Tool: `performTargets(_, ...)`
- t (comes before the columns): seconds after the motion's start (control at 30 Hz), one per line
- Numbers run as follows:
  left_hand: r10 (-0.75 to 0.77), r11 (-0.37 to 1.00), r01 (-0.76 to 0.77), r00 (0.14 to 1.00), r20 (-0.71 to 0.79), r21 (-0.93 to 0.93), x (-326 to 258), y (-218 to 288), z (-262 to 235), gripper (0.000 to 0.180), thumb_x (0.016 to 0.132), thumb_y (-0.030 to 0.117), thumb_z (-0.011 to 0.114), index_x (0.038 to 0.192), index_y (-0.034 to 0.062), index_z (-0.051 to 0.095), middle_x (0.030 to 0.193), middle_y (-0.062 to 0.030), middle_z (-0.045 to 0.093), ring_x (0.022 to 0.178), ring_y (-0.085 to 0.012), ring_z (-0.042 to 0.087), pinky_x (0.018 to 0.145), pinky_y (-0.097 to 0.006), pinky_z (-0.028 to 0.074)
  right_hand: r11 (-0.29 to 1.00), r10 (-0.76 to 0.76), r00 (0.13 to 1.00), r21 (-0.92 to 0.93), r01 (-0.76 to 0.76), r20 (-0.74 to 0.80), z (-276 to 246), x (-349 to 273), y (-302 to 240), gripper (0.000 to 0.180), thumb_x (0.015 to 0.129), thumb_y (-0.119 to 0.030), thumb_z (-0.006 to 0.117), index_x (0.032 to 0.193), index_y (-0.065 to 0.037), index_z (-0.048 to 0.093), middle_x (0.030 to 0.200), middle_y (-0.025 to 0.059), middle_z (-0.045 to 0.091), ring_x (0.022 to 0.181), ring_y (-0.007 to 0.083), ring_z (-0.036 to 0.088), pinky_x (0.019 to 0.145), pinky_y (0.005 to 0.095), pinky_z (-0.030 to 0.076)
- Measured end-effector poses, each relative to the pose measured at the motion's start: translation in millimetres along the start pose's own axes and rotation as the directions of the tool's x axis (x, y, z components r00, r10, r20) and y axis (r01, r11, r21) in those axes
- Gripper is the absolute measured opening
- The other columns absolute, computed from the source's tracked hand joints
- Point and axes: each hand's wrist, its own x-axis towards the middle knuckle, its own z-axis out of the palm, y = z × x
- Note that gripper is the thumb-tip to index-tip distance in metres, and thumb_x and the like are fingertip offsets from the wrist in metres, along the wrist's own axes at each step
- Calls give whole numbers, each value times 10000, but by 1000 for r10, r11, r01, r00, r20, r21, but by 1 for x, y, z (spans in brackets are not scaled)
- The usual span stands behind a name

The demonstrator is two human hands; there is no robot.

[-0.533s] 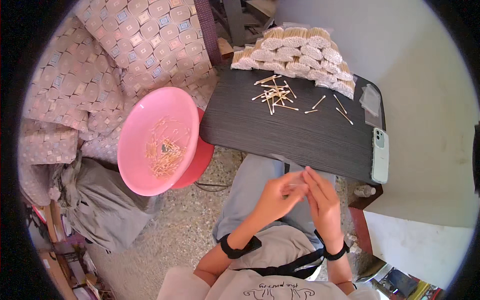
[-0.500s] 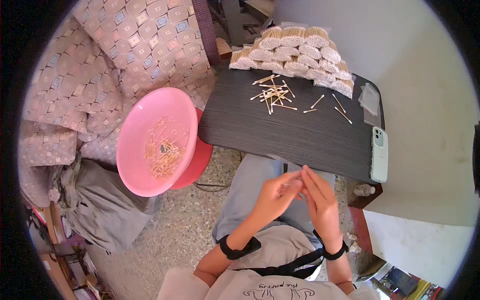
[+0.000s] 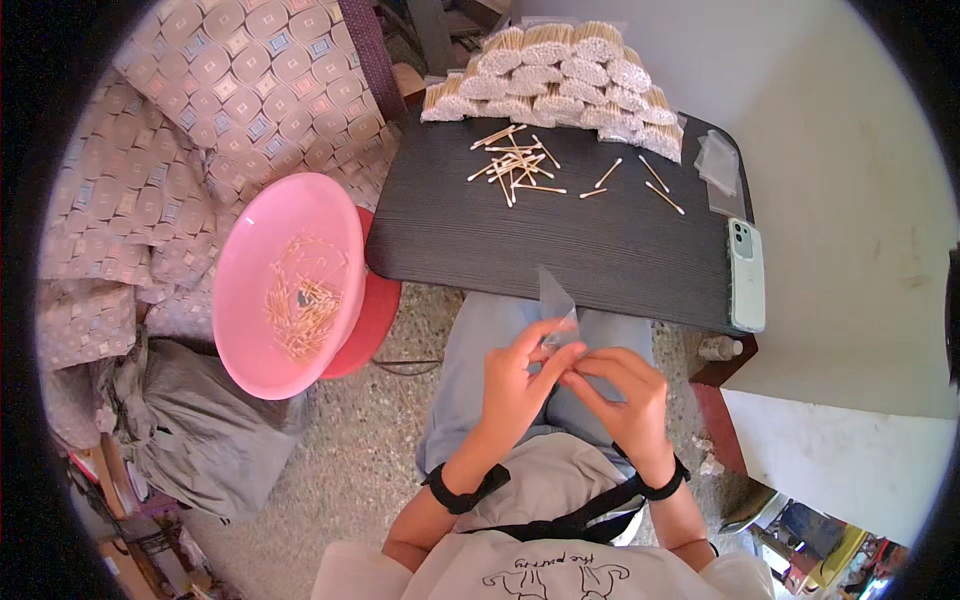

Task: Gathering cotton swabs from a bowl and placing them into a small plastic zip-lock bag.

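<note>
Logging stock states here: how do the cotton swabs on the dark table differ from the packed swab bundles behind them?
The loose swabs lie scattered singly and crisscrossed on the dark table; the swab bundles are bagged, tightly grouped and stacked in rows. Both show pale sticks with white tips.

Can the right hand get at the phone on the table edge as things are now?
Probably not at once: the right hand pinches a clear plastic bag with the left hand. The phone itself lies uncovered.

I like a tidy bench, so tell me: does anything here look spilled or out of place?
Loose cotton swabs lie scattered crisscross on the dark table, unlike the neat bagged bundles behind them. The phone sits right at the table's edge. Nothing looks damaged.
</note>
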Motion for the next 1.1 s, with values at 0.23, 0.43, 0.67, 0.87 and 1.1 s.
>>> performTargets(0.23,84,991,-99,983,163,88,-2,-8,-6,409,807,71,668,1183,-1,525,850,-75,699,765,-102,652,683,-228,490,998,25,995,-57,-30,-99,0,-3,6,123,680,0,699,787,-14,639,808,104,633,673,260,614,590,324,497)
performTargets(0.43,85,996,-79,989,122,-48,-7,-16,-7,396,812,50,615,1197,40,523,730,-63,684,587,-91,606,541,-221,446,997,39,989,-58,-48,-143,-3,-2,11,160,691,37,667,819,-9,582,806,95,619,642,219,614,566,310,497)
performTargets(0.67,132,965,-148,987,89,217,-7,-2,-1,497,736,-1,590,1221,18,482,577,-47,554,525,-125,539,519,-264,443,999,45,987,17,-43,-157,13,-4,9,345,699,70,651,1004,-1,507,922,124,584,739,236,597,623,303,498)
performTargets(0.87,117,931,-204,952,283,301,-19,0,6,658,688,76,635,1303,17,409,523,-17,513,505,-210,534,473,-320,421,987,162,971,46,-156,-176,10,-5,14,285,758,75,597,1029,2,547,943,134,602,765,259,608,651,315,500)
performTargets(1.1,392,900,-410,910,137,149,-13,-6,8,643,705,140,710,1266,14,423,810,-81,588,730,-198,586,625,-298,466,897,395,894,301,-324,-212,-9,-4,25,159,858,25,507,998,9,579,904,77,629,747,141,613,651,256,485)
